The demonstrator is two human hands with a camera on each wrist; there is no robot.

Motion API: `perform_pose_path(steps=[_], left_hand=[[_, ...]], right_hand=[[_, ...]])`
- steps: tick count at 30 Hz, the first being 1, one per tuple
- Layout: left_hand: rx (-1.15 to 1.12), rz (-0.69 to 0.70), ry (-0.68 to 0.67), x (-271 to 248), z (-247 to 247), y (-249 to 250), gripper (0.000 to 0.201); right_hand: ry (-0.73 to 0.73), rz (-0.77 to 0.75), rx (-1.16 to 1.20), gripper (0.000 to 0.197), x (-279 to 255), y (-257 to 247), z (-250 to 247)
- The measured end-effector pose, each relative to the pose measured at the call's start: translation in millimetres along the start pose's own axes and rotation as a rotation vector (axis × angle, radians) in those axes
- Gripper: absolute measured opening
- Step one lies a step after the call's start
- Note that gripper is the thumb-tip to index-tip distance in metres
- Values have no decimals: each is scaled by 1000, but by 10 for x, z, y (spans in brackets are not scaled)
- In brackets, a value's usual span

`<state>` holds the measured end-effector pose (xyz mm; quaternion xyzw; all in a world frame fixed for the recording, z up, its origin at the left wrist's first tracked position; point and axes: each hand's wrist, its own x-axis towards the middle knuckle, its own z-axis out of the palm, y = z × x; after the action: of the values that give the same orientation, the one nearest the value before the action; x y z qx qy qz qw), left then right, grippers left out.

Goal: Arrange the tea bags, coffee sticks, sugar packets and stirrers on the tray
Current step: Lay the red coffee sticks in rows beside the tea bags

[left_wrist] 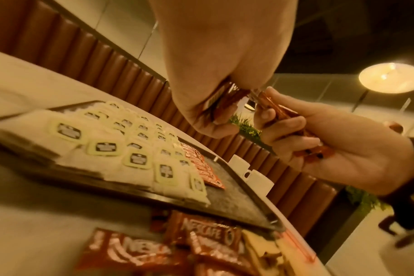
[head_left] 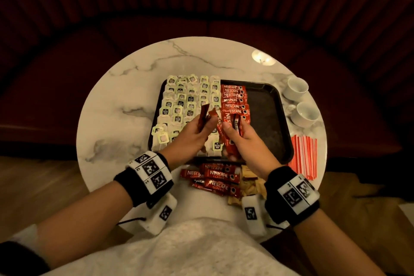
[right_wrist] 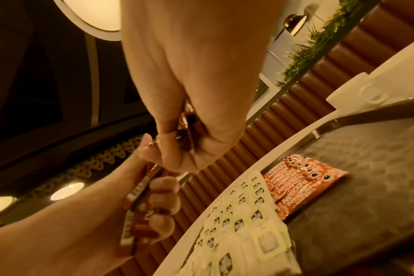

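A dark tray (head_left: 266,123) lies on the round marble table (head_left: 125,96). Rows of white tea bags (head_left: 190,98) fill its left half, and a column of red coffee sticks (head_left: 234,98) lies beside them at the middle. Above the tray my left hand (head_left: 197,129) grips a few red coffee sticks (left_wrist: 225,97). Close beside it, my right hand (head_left: 242,134) holds a bundle of coffee sticks (head_left: 230,141) upright. In the right wrist view the right hand (right_wrist: 189,134) is curled round its sticks. More coffee sticks (head_left: 215,178) and tan sugar packets (head_left: 248,184) lie on the table in front of the tray.
Two white cups (head_left: 300,101) stand at the table's right edge. A fan of red-and-white stirrers (head_left: 305,157) lies right of the tray. The tray's right half (head_left: 264,107) is bare. A dark red upholstered bench (head_left: 201,6) curves behind the table.
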<state>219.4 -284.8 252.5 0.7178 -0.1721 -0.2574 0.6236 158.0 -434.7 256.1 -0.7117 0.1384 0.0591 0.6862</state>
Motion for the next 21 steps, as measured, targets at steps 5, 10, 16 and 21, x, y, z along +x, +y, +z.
perform_pose_path(steps=[5, 10, 16, 21], left_hand=[[-177, -63, -4, 125, 186, 41, 38], [-319, -199, 66, 227, 203, 29, 18], [-407, -257, 171, 272, 141, 47, 17], [-418, -225, 267, 297, 113, 35, 19]], right_hand=[[-99, -4, -63, 17, -39, -121, 130], [-139, -15, -104, 27, 25, -157, 34], [-176, 39, 63, 24, 32, -107, -25], [-86, 45, 183, 25, 53, -39, -66]])
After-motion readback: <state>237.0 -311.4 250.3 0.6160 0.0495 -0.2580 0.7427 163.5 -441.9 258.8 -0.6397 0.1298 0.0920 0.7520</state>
